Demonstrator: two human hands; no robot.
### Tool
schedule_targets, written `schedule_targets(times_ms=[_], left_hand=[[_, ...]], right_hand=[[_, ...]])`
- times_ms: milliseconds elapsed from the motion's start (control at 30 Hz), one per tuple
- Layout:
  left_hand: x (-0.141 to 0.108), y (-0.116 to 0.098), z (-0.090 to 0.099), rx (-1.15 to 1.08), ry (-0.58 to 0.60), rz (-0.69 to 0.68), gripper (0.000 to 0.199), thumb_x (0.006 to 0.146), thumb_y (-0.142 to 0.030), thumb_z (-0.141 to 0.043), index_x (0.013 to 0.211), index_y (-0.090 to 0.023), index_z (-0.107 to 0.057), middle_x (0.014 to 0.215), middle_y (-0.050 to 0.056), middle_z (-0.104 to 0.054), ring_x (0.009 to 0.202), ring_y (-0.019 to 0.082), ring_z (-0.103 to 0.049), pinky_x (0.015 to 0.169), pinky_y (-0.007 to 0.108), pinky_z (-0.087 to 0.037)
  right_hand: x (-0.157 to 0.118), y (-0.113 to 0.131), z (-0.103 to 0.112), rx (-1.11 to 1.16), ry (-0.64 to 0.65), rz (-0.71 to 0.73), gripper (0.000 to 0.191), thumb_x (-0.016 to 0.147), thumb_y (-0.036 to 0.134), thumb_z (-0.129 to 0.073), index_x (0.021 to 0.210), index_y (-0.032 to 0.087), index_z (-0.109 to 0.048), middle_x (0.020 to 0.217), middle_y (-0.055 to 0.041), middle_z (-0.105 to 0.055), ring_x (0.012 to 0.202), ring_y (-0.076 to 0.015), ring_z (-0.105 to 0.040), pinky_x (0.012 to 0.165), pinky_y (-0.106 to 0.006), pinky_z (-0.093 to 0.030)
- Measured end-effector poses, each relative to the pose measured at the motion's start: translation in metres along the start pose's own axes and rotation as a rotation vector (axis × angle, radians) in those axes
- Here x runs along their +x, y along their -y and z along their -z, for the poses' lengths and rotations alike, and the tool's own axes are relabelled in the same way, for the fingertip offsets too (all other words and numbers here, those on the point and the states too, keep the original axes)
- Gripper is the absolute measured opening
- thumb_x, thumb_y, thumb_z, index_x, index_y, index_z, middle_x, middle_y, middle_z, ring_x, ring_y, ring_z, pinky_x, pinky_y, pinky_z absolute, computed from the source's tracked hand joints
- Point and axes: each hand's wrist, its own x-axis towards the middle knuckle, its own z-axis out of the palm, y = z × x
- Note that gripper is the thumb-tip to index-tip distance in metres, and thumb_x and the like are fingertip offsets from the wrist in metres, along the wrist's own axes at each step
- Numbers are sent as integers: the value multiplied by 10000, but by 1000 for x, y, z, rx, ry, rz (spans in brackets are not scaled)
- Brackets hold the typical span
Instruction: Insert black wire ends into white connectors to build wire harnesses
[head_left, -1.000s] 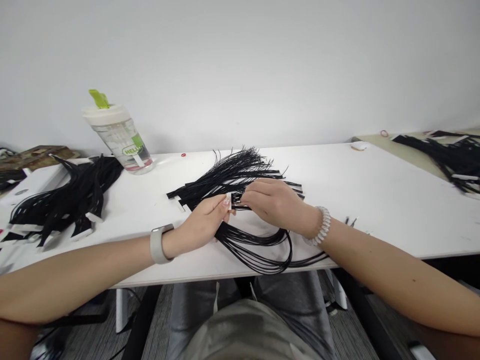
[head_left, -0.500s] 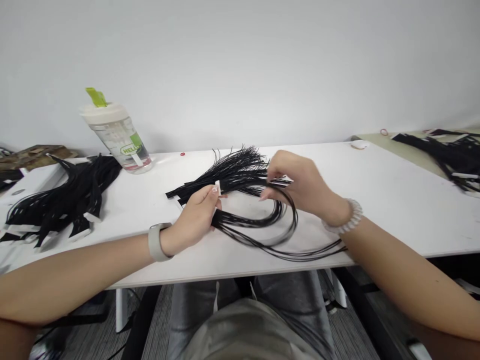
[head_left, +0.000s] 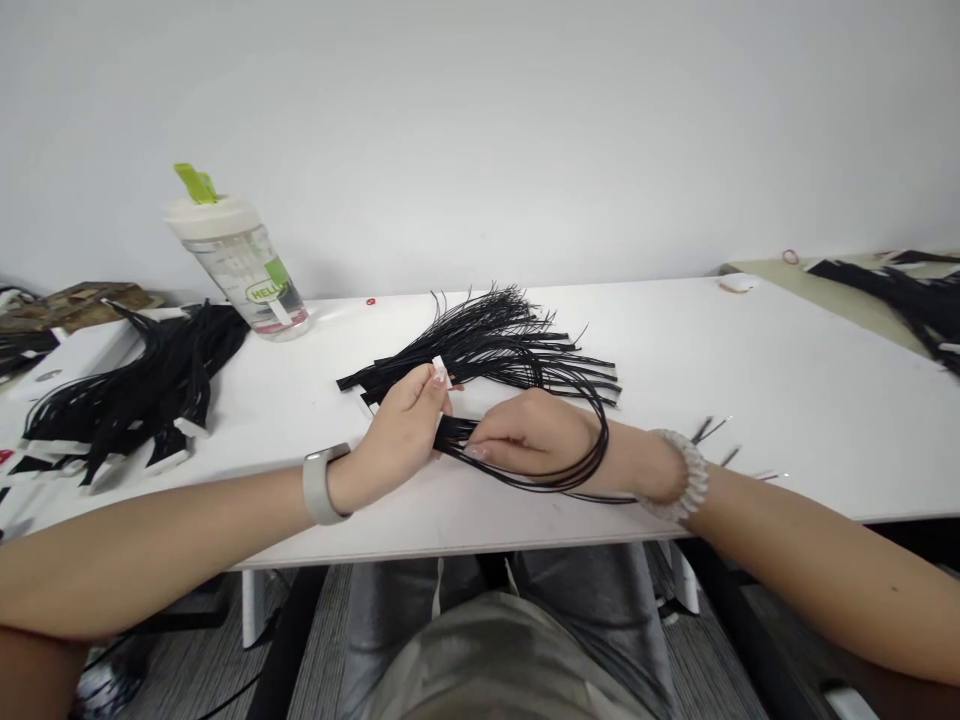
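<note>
My left hand (head_left: 397, 422) is closed around a bundle of thin black wires (head_left: 452, 433). A small white connector (head_left: 441, 372) sticks up by its thumb. From there the wires bend round in a loop that passes over my right wrist. Inside that loop, my right hand (head_left: 534, 432) has its thumb and fingers pinched together at the wires, close to my left hand. Loose wire ends (head_left: 712, 430) poke out beyond the right wrist. Behind both hands a pile of black wires (head_left: 495, 335) lies on the white table (head_left: 750, 370).
A clear bottle (head_left: 251, 275) with a white lid and green spout stands at the back left. Another heap of black wires (head_left: 161, 380) with white connectors lies at the left. More dark wires (head_left: 877, 295) rest on a surface at the far right. A pale wall rises behind.
My right hand has moved down and left, from the top of the wire loop to beside my left hand. The loop now lies over my right wrist. My left hand keeps its hold.
</note>
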Motion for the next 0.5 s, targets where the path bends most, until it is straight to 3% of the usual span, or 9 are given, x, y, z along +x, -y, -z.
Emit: schedule_targets(times_ms=[200, 500], left_hand=[[-2, -5, 0, 38, 40, -27, 335, 884, -385, -312, 630, -181, -389, 578, -25, -418, 631, 119, -463, 561, 227, -354], [-1, -7, 0, 25, 56, 3, 339, 873, -412, -321, 636, -184, -404, 594, -23, -437, 604, 120, -462, 570, 231, -364]], right_hand=[[6, 0, -13, -127, -74, -41, 246, 837, 191, -430, 706, 115, -624, 646, -30, -608, 561, -73, -467, 571, -189, -337], [2, -3, -7, -136, -97, 8, 178, 799, 139, -445, 741, 117, -613, 701, -25, -624, 607, -77, -511, 597, -182, -369]])
